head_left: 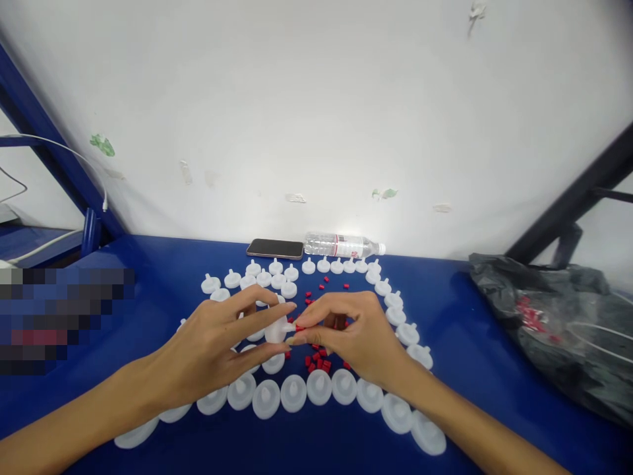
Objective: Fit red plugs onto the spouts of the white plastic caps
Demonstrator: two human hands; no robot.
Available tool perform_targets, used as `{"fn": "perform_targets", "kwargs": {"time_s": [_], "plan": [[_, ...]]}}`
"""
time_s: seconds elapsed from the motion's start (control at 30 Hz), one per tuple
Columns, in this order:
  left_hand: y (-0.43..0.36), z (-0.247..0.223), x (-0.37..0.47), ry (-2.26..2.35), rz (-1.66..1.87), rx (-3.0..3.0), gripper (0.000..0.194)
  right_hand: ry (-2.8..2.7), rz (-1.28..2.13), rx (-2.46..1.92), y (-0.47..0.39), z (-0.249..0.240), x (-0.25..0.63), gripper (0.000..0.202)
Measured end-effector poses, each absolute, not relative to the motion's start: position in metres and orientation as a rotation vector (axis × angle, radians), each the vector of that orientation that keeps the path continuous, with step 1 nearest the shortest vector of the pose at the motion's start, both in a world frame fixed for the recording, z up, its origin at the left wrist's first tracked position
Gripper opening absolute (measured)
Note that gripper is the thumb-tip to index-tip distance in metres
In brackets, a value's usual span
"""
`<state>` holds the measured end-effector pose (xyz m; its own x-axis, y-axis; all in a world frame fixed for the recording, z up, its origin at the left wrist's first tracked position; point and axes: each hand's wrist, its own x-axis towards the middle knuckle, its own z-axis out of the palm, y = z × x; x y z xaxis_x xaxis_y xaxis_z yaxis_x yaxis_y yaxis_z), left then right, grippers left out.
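My left hand [208,346] grips a white plastic nozzle cap [275,330] between thumb and fingers, its narrow spout turned to the right. At the spout's tip, my right hand [349,333] pinches a small red cap [299,328], partly hidden by the fingers. Whether the red piece sits over the spout or only touches it, I cannot tell. Below and between the hands lie several loose red caps [316,363]. White nozzle caps [319,387] like the held one stand spout up in a rough ring around them.
A phone [275,249] and a clear plastic bottle [341,245] lie at the back of the blue table [163,264], by the wall. On the right is a dark plastic bag [558,330] with red pieces. Blue frame posts [54,132] rise at the left.
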<state>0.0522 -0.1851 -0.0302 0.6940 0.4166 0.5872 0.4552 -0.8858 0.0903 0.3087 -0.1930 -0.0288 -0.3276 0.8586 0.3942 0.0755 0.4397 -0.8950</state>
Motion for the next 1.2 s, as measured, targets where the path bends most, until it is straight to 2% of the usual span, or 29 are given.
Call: {"fn": "perform_targets", "kwargs": {"time_s": [0.13,0.37,0.47,0.57,0.67,0.87,1.03,1.2], "plan": [[-0.185,-0.028,0.053,-0.762,-0.957,-2.833,0.045,-1.71,1.165,-0.815,-0.191,-0.027,0.314,0.005],[-0.183,-0.028,0.051,-0.575,-0.891,-2.651,0.041,-1.667,1.458,-0.817,-0.187,-0.016,0.316,0.015],[-0.184,-0.029,0.051,-0.417,-0.949,-2.602,0.051,-1.609,1.582,-0.797,-0.189,-0.014,0.315,0.029],[-0.186,-0.023,0.054,-0.355,-0.97,-2.607,0.068,-1.56,1.667,-0.746,-0.192,-0.014,0.313,0.031],[-0.19,-0.016,0.054,-0.347,-0.943,-2.676,0.079,-1.559,1.685,-0.722,-0.195,-0.013,0.312,0.025],[-0.197,-0.014,0.044,-0.416,-0.809,-2.714,0.07,-1.636,1.626,-0.711,-0.196,-0.012,0.309,0.019],[-0.2,-0.015,0.04,-0.45,-0.727,-2.756,0.078,-1.676,1.545,-0.675,-0.197,-0.02,0.308,0.014],[-0.202,-0.018,0.04,-0.441,-0.761,-2.721,0.078,-1.75,1.505,-0.643,-0.198,-0.017,0.309,0.012]]}}
